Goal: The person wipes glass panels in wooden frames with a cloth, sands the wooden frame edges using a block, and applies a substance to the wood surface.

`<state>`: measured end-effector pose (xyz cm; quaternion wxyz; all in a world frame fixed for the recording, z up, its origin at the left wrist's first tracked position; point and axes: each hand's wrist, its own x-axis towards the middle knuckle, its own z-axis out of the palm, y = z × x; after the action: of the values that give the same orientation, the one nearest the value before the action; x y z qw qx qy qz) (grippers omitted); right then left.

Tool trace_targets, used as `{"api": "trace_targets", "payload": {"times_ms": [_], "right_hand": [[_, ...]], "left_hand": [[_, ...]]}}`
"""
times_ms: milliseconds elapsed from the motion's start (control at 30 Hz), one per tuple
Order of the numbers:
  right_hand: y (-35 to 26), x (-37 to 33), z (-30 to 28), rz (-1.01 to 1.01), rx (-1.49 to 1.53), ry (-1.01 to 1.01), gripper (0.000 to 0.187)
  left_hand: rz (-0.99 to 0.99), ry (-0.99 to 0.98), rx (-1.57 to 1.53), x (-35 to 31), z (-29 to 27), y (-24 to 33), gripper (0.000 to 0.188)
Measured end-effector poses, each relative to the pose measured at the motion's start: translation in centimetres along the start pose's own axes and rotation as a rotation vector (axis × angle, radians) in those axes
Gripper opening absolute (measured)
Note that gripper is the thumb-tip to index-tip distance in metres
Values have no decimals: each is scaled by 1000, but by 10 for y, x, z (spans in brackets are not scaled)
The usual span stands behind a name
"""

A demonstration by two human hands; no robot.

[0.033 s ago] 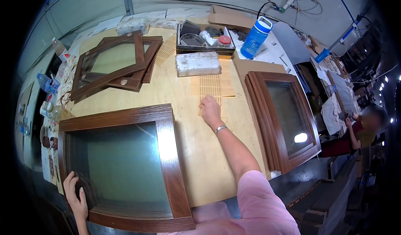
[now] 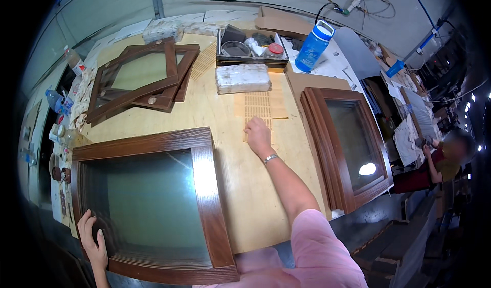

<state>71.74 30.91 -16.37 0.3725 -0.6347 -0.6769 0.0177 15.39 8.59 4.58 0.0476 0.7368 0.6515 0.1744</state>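
Note:
A large brown wooden frame with a glass pane [image 2: 148,206] lies in front of me, at the near left of the table. My left hand [image 2: 93,242] rests on its lower left corner, fingers stretched over the wood and thumb apart. Right of the frame, a yellow sheet of small labels [image 2: 257,104] lies flat. My right hand [image 2: 260,137] is down on the sheet's near end, fingers curled and closed; whatever is between the fingertips is hidden. Just beyond the sheet sits a white wrapped block [image 2: 242,79].
Glazed brown frames are stacked at the right [image 2: 353,150] and overlap at the far left [image 2: 135,78]. A box of odds and ends [image 2: 250,47] and a blue bottle [image 2: 313,47] stand at the back. Bottles and rags line the left edge. Another person [image 2: 434,165] works far right.

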Motion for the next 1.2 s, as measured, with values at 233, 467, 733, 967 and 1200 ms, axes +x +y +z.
{"api": "trace_targets", "payload": {"times_ms": [233, 467, 733, 967, 1200], "right_hand": [[2, -5, -3, -54, 17, 20, 10], [-8, -17, -17, -37, 73, 85, 10], [-50, -33, -62, -53, 115, 248, 9], [-128, -24, -125, 8, 470, 232, 6], [-255, 5, -147, 335, 1200, -292, 4]], "left_hand": [[3, -10, -11, 1, 0, 2, 34], [14, -15, 3, 1, -1, 2, 34], [25, -6, -9, 0, 0, 1, 34], [58, 39, -40, 0, 0, 5, 34], [65, 119, -73, -1, -10, 16, 36]]}}
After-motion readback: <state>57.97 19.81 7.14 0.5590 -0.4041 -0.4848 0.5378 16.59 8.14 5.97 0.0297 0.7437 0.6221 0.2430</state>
